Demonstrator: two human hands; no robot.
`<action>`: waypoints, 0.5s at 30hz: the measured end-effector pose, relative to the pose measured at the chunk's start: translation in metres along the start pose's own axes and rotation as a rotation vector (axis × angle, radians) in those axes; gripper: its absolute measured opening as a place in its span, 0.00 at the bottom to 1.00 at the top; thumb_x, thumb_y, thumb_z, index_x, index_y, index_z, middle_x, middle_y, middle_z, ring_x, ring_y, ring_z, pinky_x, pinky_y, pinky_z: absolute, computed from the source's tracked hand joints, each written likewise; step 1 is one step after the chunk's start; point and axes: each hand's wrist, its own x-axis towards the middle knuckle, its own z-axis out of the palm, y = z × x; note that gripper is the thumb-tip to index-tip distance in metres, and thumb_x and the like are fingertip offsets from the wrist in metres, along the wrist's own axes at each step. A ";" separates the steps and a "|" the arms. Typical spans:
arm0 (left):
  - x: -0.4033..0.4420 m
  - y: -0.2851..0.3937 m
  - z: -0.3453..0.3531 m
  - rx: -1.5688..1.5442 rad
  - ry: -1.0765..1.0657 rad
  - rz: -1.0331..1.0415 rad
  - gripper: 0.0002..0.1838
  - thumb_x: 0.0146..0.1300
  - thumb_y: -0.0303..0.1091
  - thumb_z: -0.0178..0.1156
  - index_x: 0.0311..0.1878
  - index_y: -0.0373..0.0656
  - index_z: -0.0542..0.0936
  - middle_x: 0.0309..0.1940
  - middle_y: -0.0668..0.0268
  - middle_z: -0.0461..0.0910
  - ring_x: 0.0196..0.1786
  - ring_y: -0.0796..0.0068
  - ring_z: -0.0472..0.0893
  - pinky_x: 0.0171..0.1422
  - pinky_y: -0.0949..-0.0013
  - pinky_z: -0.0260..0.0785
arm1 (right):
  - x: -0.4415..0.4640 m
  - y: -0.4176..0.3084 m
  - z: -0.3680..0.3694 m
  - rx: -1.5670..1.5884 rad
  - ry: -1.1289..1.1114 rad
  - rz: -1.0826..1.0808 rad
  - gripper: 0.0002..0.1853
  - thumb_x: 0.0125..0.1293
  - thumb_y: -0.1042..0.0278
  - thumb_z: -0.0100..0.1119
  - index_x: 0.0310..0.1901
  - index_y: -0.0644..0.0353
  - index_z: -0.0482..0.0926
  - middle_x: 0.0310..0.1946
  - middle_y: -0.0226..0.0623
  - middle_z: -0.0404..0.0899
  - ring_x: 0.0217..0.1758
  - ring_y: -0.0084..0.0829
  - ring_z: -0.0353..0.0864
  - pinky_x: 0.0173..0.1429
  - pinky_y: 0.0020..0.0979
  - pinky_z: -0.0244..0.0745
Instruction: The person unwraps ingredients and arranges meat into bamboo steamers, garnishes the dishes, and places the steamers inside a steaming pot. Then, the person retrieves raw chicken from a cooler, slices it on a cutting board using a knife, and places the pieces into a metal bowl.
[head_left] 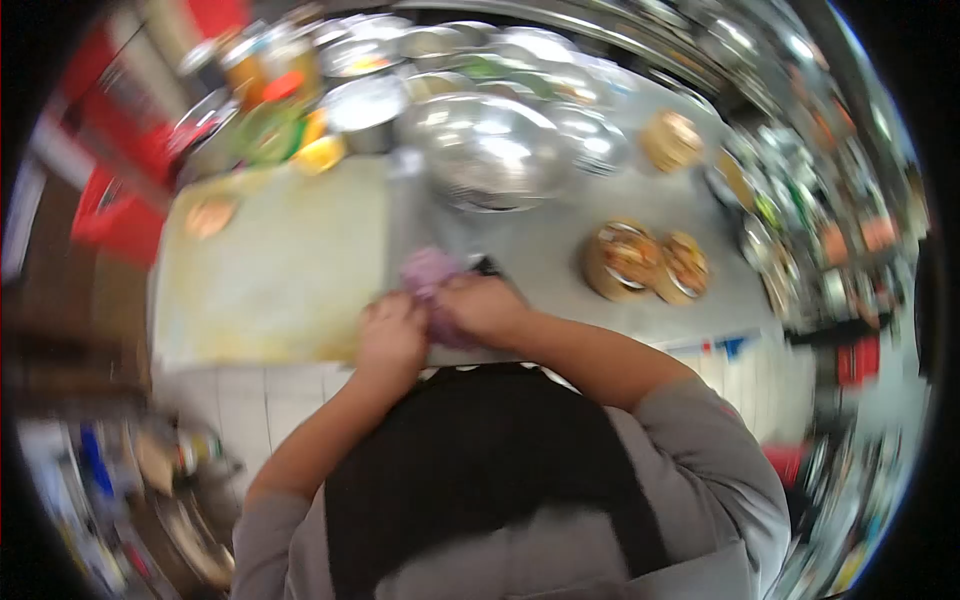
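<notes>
Where the left hand (393,335) and right hand (482,310) meet, their fingers clutch a bunched purple cloth (428,272) (somewhat blurred).

- The cutting board (275,275) takes up the left part of the counter (550,235), reaching its near edge.
- On the board, toward the far left corner: a flat round piece (210,215), too blurred to name.
- Past the board's far edge: a metal pot (366,108), with bottles and jars (255,70) farther left.
- Right of that pot, behind the cloth: a large metal bowl (490,150) — more metal bowls (530,50) crowd behind it.
- At the board's right edge, near the front: the cloth (432,275), with the left hand (392,335) and right hand (482,308) on it.
- Well right of the cloth: two small food containers (625,255) side by side, food in each — a third container (672,140) lies farther back.
</notes>
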 end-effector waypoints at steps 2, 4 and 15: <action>0.012 -0.001 -0.002 -0.018 0.042 0.016 0.17 0.49 0.36 0.70 0.43 0.43 0.83 0.46 0.57 0.78 0.55 0.52 0.77 0.57 0.47 0.67 | -0.025 -0.001 -0.040 0.044 -0.018 0.074 0.08 0.64 0.62 0.60 0.40 0.52 0.84 0.41 0.45 0.85 0.45 0.45 0.86 0.48 0.46 0.82; 0.017 0.000 0.000 0.016 0.008 -0.019 0.18 0.49 0.37 0.71 0.44 0.44 0.82 0.47 0.57 0.78 0.55 0.52 0.76 0.58 0.48 0.67 | -0.057 0.002 -0.059 0.199 0.176 0.069 0.06 0.63 0.62 0.61 0.39 0.50 0.85 0.39 0.45 0.85 0.43 0.44 0.87 0.46 0.45 0.82; 0.081 0.088 -0.026 -0.267 -0.116 -0.013 0.17 0.55 0.42 0.73 0.42 0.43 0.81 0.42 0.58 0.82 0.49 0.52 0.80 0.56 0.53 0.71 | -0.301 0.150 -0.045 1.315 0.784 1.378 0.17 0.70 0.60 0.64 0.48 0.64 0.73 0.38 0.40 0.83 0.34 0.31 0.86 0.34 0.31 0.81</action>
